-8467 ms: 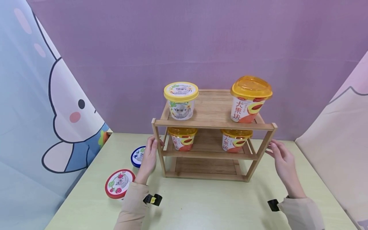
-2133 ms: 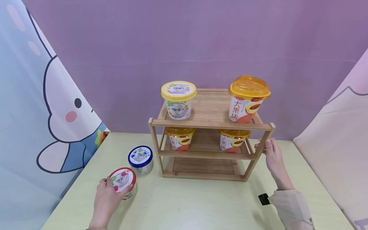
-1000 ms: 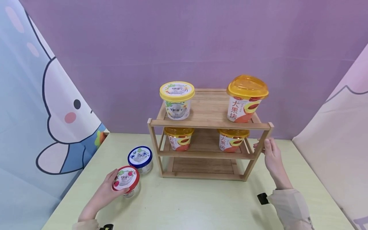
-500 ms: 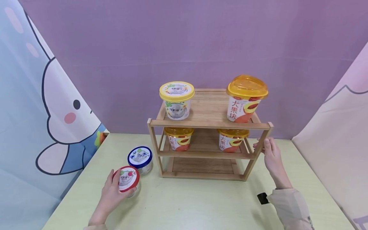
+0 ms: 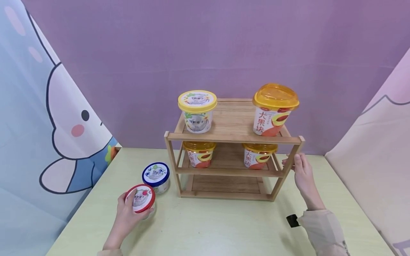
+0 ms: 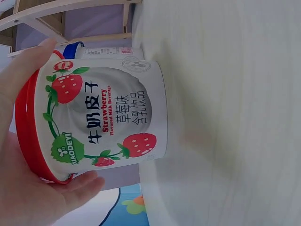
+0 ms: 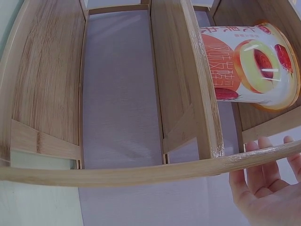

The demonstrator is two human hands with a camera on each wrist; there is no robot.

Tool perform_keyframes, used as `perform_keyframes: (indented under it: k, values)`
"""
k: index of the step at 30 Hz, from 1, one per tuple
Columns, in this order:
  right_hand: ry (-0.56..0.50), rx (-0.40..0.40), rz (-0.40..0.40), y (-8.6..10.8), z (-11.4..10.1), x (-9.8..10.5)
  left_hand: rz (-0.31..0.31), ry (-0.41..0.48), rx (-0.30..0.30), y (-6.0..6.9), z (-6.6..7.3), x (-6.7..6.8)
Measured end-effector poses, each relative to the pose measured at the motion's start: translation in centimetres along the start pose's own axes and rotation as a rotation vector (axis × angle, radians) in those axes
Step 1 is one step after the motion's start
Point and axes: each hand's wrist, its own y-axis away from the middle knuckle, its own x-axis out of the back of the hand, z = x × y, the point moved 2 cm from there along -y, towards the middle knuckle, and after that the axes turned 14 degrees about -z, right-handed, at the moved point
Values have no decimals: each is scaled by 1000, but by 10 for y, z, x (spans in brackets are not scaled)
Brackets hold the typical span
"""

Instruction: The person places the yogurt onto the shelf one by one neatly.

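My left hand (image 5: 124, 217) grips the red-lidded strawberry cup (image 5: 141, 197) round its lid at the front left of the table. In the left wrist view the thumb and fingers of my left hand (image 6: 28, 188) lie along the red rim, and the strawberry cup (image 6: 103, 113) has its base at the table surface. My right hand (image 5: 305, 179) is at the right side post of the wooden rack (image 5: 235, 138). From the right wrist, fingers of my right hand (image 7: 270, 188) lie behind the rack's post (image 7: 141, 174), partly hidden by it.
A blue-lidded cup (image 5: 156, 175) stands just behind the strawberry cup. On the top shelf are a yellow-lidded cup (image 5: 197, 112) and an orange-lidded cup (image 5: 274, 110). Two more orange-lidded cups (image 5: 200, 155) stand on the middle shelf. A purple cloth (image 5: 224, 42) hangs behind.
My left hand left the rack's left side and took hold of the strawberry cup, which has shifted slightly right toward the blue-lidded cup. My right hand has stayed by the right post.
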Motion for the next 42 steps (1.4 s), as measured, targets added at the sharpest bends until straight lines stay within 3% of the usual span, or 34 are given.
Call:
perform_keyframes:
  k: [16,23,29,35,42]
  values:
    - [8,0,5,-1,-3,-2,-20,76,39,2,-1,3]
    - [19,-15,8,0,-1,0,-28,131,37,5,6,6]
    - [26,-12,5,0,0,0,-15,120,25,12,22,6]
    - [20,-12,14,0,1,0,31,109,-46,22,47,3]
    - [-2,2,19,-1,1,-1,45,126,-114,31,72,-7]
